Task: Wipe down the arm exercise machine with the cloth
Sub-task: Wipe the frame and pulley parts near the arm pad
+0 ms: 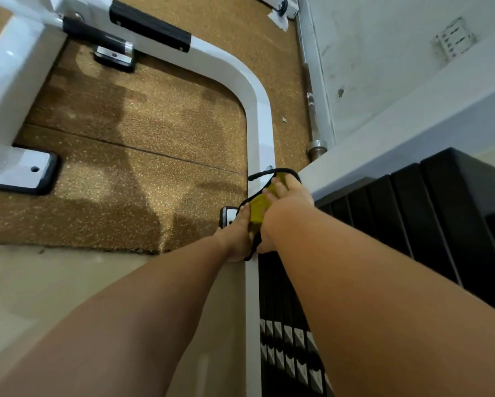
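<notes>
I look down along both my bare forearms to the foot of the arm exercise machine, where its white frame [260, 124] curves down to a speckled brown floor mat [143, 133]. The cloth [258, 209], yellow with a black edge, lies on the frame's upright, low down and close to the floor, just left of the black weight stack [412, 213]. My right hand [288, 206] lies on top of the cloth, fingers laid across it and slightly apart, pressing it to the metal. My left hand [238, 234] rests at the cloth's left edge with its fingers together and pointing down the frame; its thumb is hidden, so I cannot tell if it pinches the cloth or only steadies it. A loose corner of the cloth sticks out beyond my right fingertips, and its tail runs back between my wrists. To do this step well, I judge I should keep the cloth flat under the right palm, let the left hand hold its edge so it does not bunch, and draw both hands along the frame in long overlapping strokes, turning the cloth round the side faces too. The small foot plate [227, 217] beside my left fingers likely needs a pass. A barbell [313, 110] lies on the floor by the wall, well apart.
</notes>
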